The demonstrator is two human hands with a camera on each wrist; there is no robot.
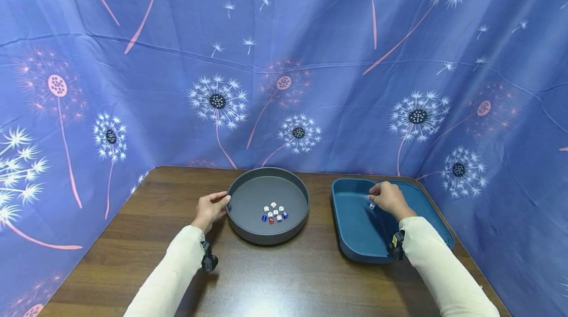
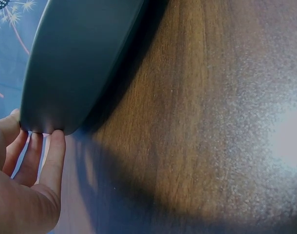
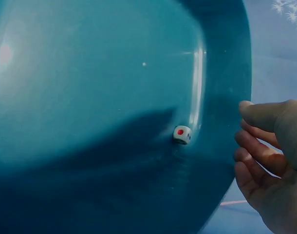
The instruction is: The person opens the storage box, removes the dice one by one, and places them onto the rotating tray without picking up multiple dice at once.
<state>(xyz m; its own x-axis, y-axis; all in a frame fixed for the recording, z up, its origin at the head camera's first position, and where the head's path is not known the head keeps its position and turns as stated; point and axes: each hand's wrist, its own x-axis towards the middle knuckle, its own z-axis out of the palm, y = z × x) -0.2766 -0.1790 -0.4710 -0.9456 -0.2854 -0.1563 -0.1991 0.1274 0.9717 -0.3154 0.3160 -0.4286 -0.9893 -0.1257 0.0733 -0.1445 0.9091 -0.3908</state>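
My left hand [image 1: 211, 210] grips the near-left rim of a round dark grey pan [image 1: 239, 230]. In the left wrist view its thumb is at the rim, and its fingertips press the pan's outer wall [image 2: 80, 63]. Inside the pan lie several white dice [image 1: 275, 212], two blue dice [image 1: 264, 218] and a red die [image 1: 271, 220]. My right hand [image 1: 390, 198] hovers over a blue rectangular tray [image 1: 355, 243], fingers loosely bent and nothing between them. A single white die [image 3: 181, 134], its red pip showing, lies on the tray floor below the fingertips.
A wooden table [image 1: 284, 277] carries both containers, the pan at centre and the tray to the right. A blue lid-like panel [image 1: 426, 208] lies along the tray's right side. Behind the table hangs a blue dandelion-print cloth [image 1: 346, 124].
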